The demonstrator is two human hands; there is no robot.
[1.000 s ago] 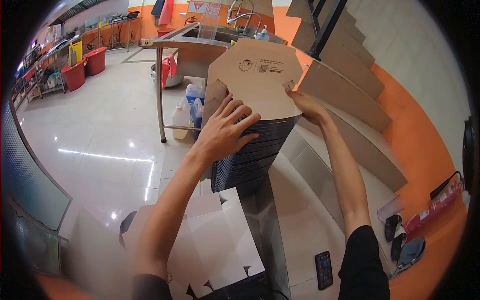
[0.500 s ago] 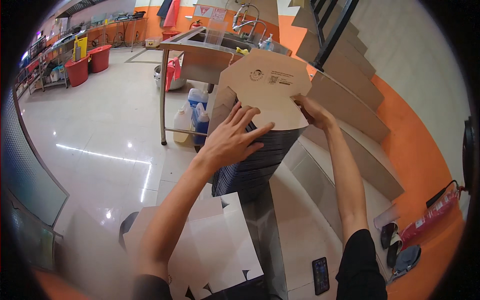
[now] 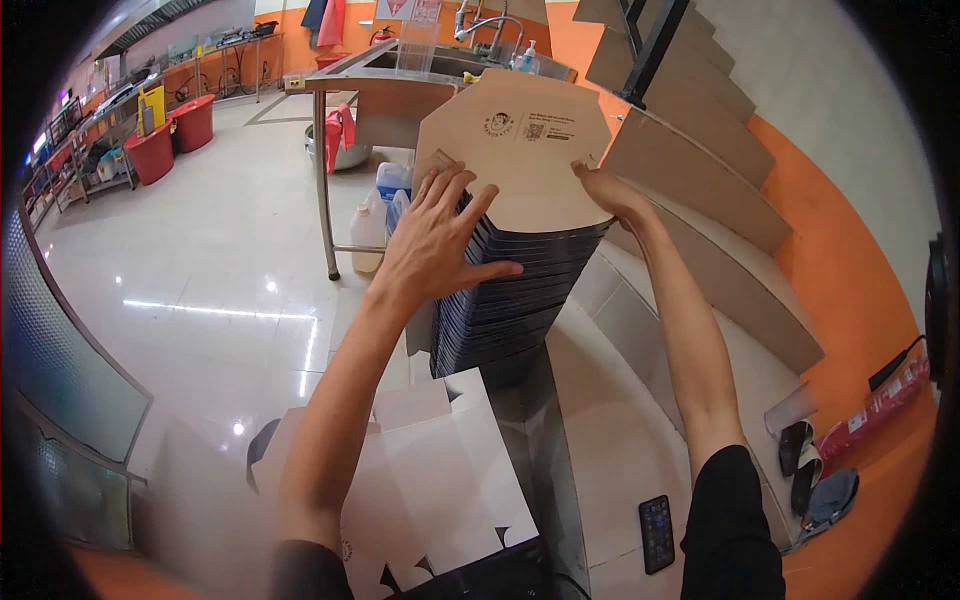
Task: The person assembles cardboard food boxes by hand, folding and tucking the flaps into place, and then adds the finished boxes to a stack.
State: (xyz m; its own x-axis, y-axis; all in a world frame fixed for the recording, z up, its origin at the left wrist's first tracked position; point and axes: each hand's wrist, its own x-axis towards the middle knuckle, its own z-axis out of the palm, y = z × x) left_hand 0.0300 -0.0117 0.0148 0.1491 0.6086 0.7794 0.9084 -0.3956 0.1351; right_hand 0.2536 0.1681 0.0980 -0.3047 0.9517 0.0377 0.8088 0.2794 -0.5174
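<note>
While your left hand (image 3: 425, 245) touches the cardboard stack (image 3: 540, 250) at left, fingers apart, right hand (image 3: 615, 195) curled at its right edge, closure undeterminable, translucent jug (image 3: 368, 232) beyond, contents unclear.

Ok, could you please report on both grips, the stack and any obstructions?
Left grip spread at left of cardboard stack. Right grip at its right edge, closure unclear. Unfolded carton beneath left forearm, not between grips.

Commercial kitchen, steel sink (image 3: 398, 110), tall faucet (image 3: 488, 30), large pot (image 3: 354, 157)
</note>
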